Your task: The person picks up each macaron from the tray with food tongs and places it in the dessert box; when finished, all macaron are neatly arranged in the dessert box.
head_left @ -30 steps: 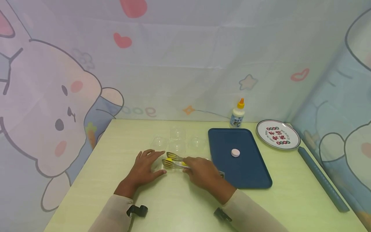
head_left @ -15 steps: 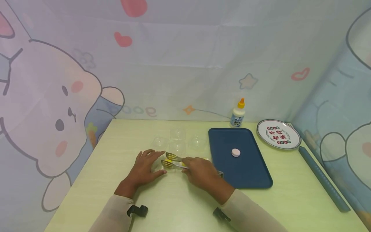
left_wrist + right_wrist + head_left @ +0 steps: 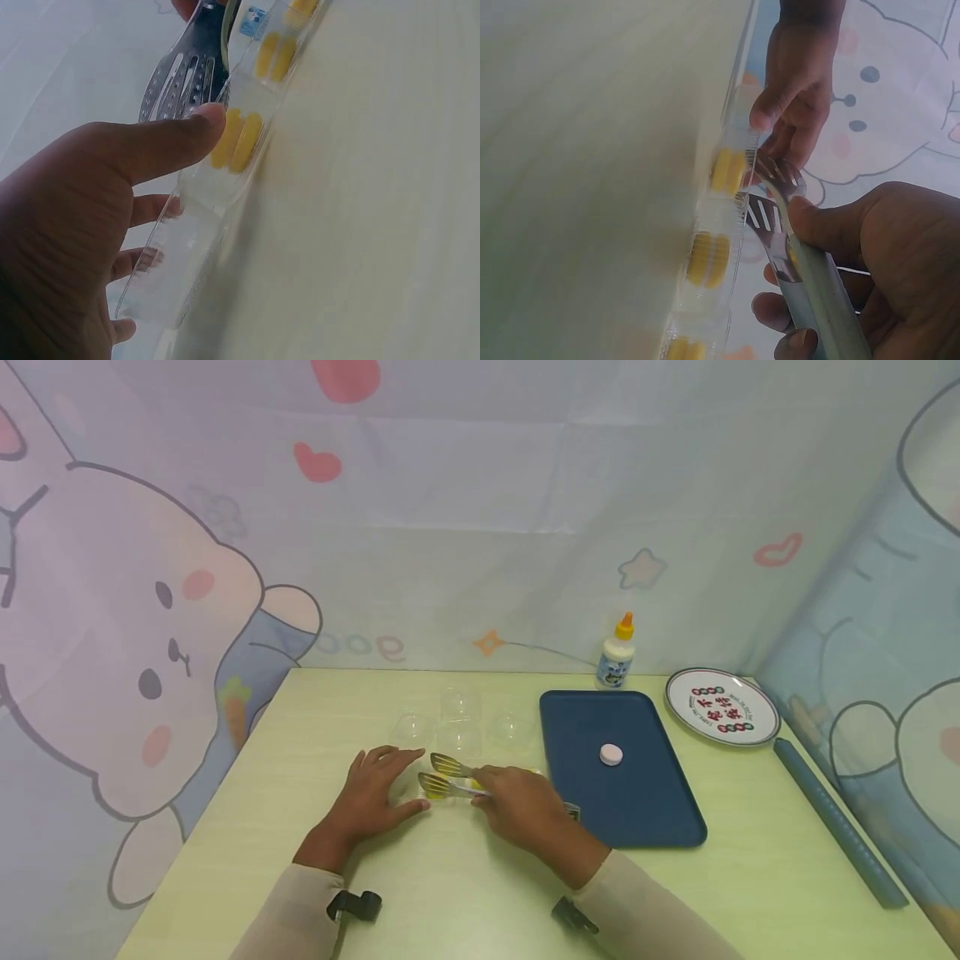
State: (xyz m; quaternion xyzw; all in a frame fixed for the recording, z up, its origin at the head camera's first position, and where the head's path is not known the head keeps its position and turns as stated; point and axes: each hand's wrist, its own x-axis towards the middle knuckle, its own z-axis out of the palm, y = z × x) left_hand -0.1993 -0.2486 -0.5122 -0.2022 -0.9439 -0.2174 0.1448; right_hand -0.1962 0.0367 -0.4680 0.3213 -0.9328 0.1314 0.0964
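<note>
In the head view my left hand (image 3: 375, 797) curls around the left end of a long clear plastic box (image 3: 169, 259), thumb on the near side and fingers behind it. Several yellow macarons stand on edge in the box; the leftmost macaron (image 3: 236, 142) is by my left thumb. My right hand (image 3: 525, 806) holds metal tongs (image 3: 448, 766) with slotted ends, spread apart over the leftmost macaron. Whether the ends touch it, I cannot tell. Another yellow macaron (image 3: 709, 259) sits further along, and the right hand hides part of the box in the head view.
Behind the box lie several clear plastic domed pieces (image 3: 459, 737). To the right is a blue tray (image 3: 637, 810) bearing a pink macaron (image 3: 611, 754). A glue bottle (image 3: 616, 660), a printed plate (image 3: 701, 714) and a blue-grey roll (image 3: 836, 822) stand or lie beyond it.
The slotted ends of the tongs have shifted very slightly over the leftmost macaron. Both hands stay in nearly the same place, and the tray and plate have not moved.
</note>
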